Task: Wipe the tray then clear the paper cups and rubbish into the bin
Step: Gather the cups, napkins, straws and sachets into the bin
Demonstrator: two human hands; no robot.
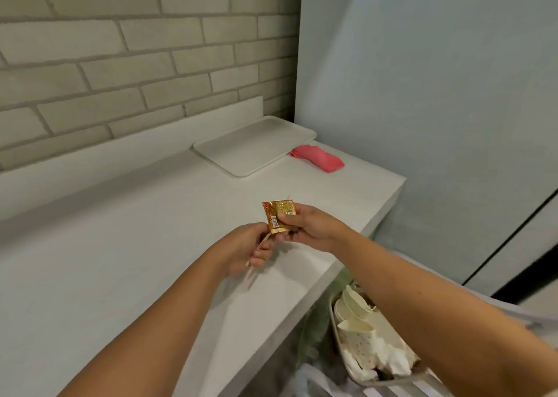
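So the left hand [245, 249] is out over the white counter [120, 260], forearm coming in from the bottom left, fingers curled shut around a couple of thin pale sticks [256, 253] that poke out below the fist. Can't tell if they're stirrers or straws. Right next to it, fingertips nearly touching, the right hand [311, 227] reaches in from the lower right and pinches a shiny orange-gold sachet [276, 215], thumb on top, barcode side facing up. It looks crinkled and flat. Further back the white tray [256, 145] sits bare against the wall, with a folded pink cloth [317, 158] just beside its right edge. Down at the counter's right side, the bin [377, 381] already has paper cups [356, 315] and crumpled white stuff in it.
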